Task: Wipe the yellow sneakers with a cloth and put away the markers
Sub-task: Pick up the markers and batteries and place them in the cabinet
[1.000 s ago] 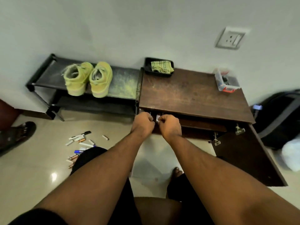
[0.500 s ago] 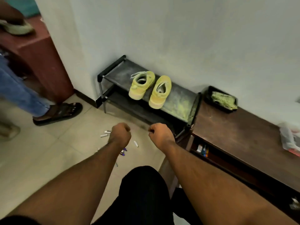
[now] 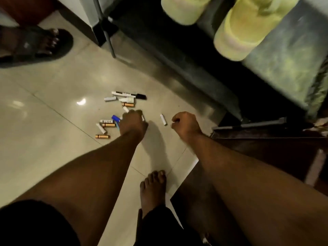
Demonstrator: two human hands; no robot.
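Observation:
Several markers lie scattered on the tiled floor: a black-and-white one (image 3: 129, 95), a blue one (image 3: 116, 118), orange ones (image 3: 102, 136) and a lone white one (image 3: 163, 119). My left hand (image 3: 133, 124) is down in the pile, fingers curled round a white marker whose end sticks out past the knuckles. My right hand (image 3: 186, 125) hovers just right of the lone white marker, curled into a fist with nothing in it. The two yellow sneakers (image 3: 243, 32) stand on the dark shoe rack (image 3: 284, 55), at the top right. No cloth is in view.
Another person's sandalled foot (image 3: 35, 45) stands at the upper left. My bare foot (image 3: 152, 189) is on the floor below my hands. The brown cabinet (image 3: 266, 151) sits at the right, beside the rack's end.
My view has dropped from the cabinet to the floor. Both hands left the cabinet shelf and came down; my left hand reached the marker pile and closed on a white marker.

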